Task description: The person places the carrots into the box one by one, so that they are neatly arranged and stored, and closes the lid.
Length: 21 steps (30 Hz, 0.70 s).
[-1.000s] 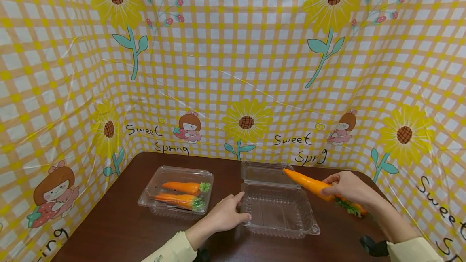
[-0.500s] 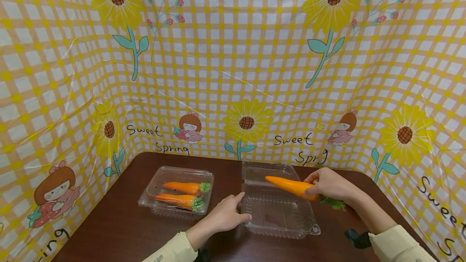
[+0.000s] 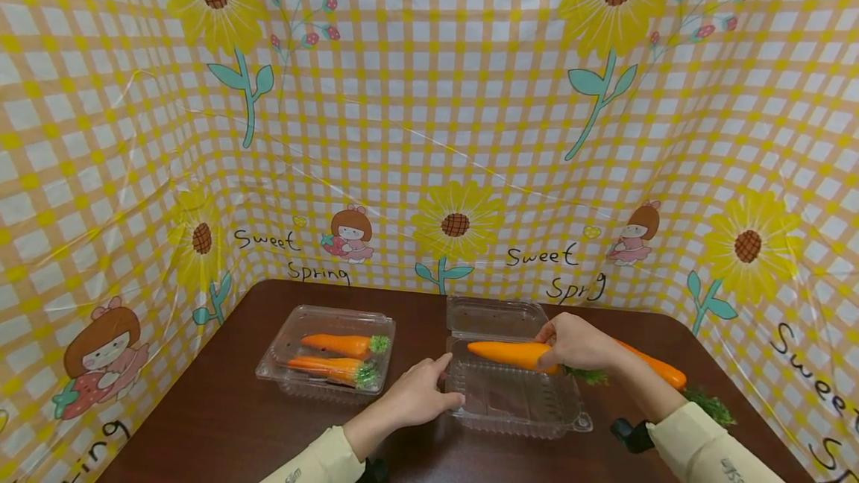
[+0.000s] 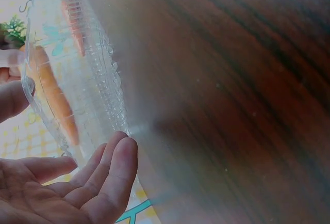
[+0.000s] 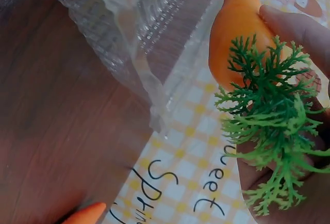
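My right hand (image 3: 580, 343) pinches an orange carrot (image 3: 502, 353) near its leafy end, its tip pointing left over an open clear plastic clamshell box (image 3: 510, 422). In the right wrist view the carrot's green leaves (image 5: 278, 110) hang beside the palm. The box's lid (image 3: 479, 317) lies folded back toward the wall. My left hand (image 3: 417, 395) rests against the box's left side, fingertips at the rim and thumb at the front corner. In the left wrist view its fingers (image 4: 121, 167) lie fairly straight beside the ridged wall.
A second clear box (image 3: 322, 392) stands to the left, lid down, with several carrots (image 3: 335, 346) inside. Another leafy carrot (image 3: 661, 368) lies on the dark brown table (image 3: 221, 408) at right, partly behind my right forearm. Checked flowered cloth (image 3: 403, 147) walls the table's back and sides.
My right hand has carried the carrot leftward and lower, from the right of the box to over it. The carrot on the table at right has come into clearer view. My left hand stays put.
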Each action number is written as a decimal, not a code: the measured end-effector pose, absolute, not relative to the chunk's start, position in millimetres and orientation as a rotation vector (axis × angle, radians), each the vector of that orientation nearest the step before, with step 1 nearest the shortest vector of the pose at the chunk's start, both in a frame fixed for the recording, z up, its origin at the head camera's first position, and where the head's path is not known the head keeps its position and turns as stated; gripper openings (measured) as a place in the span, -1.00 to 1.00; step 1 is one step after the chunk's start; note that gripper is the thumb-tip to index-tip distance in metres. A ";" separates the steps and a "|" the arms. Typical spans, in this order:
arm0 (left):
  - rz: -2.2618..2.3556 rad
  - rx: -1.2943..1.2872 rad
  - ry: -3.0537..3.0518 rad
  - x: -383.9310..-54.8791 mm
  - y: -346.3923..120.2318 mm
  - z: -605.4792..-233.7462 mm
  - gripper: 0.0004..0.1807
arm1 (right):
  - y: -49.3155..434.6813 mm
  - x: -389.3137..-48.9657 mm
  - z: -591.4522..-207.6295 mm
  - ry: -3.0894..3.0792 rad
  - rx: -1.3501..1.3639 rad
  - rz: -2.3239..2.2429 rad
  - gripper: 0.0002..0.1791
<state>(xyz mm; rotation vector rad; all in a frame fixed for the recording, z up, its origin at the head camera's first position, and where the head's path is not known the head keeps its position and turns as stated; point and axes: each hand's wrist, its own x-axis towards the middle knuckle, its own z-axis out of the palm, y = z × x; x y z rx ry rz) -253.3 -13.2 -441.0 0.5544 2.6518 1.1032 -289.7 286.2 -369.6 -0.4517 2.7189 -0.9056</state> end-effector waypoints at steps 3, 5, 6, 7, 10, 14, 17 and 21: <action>1.108 0.551 2.639 -252.7 -13.3 -440.8 -0.13 | 282.1 -292.8 -376.1 2.731 -0.440 -0.884 -0.57; 1.110 0.553 2.635 -252.4 -13.4 -440.8 -0.13 | 280.0 -294.8 -380.0 2.745 -0.434 -0.869 -0.57; 1.113 0.552 2.632 -252.2 -13.5 -440.7 -0.13 | 279.2 -296.0 -382.1 2.752 -0.434 -0.857 -0.58; 1.114 0.550 2.629 -251.9 -13.6 -440.7 -0.13 | 278.4 -296.8 -383.8 2.754 -0.432 -0.852 -0.59; 1.113 0.546 2.631 -251.5 -13.9 -440.5 -0.13 | 276.6 -299.1 -389.5 2.758 -0.442 -0.833 -0.58; 1.111 0.539 2.631 -251.1 -14.1 -440.6 -0.13 | 274.5 -301.2 -396.3 2.764 -0.461 -0.794 -0.53; 1.108 0.542 2.631 -252.0 -13.8 -441.5 -0.13 | 272.2 -302.1 -399.5 2.779 -0.449 -0.749 -0.53; 1.098 0.545 2.634 -253.6 -13.8 -442.3 -0.13 | 269.8 -304.8 -404.0 2.806 -0.434 -0.672 -0.54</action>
